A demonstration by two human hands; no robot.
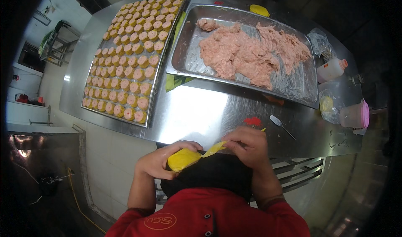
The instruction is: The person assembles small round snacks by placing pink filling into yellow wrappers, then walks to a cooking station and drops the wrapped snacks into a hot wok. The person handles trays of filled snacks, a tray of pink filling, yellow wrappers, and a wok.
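My left hand (pixel 158 160) grips a stack of round yellow dumpling wrappers (pixel 183 159) at the table's front edge, close to my body. Between the thumb and fingers of my right hand (pixel 249 146) is the end of a single yellow wrapper (pixel 215 148), stretched out from the stack and still touching it. Beyond my hands lies a deep steel tray (pixel 188 56) with a mass of pink minced-meat filling (pixel 238 53). To its left, rows of yellow-wrapped, pink-topped dumplings (pixel 128 59) cover a mesh tray (pixel 108 44).
On the steel table (pixel 191 108) lie a spoon (pixel 282 126) and a small red heap (pixel 252 121). At the right stand a pink-lidded plastic jug (pixel 354 114), a plastic bottle (pixel 331 70) and a plastic bag (pixel 329 106). Green cloth (pixel 176 81) shows beneath the steel tray; another yellow stack (pixel 259 10) is behind.
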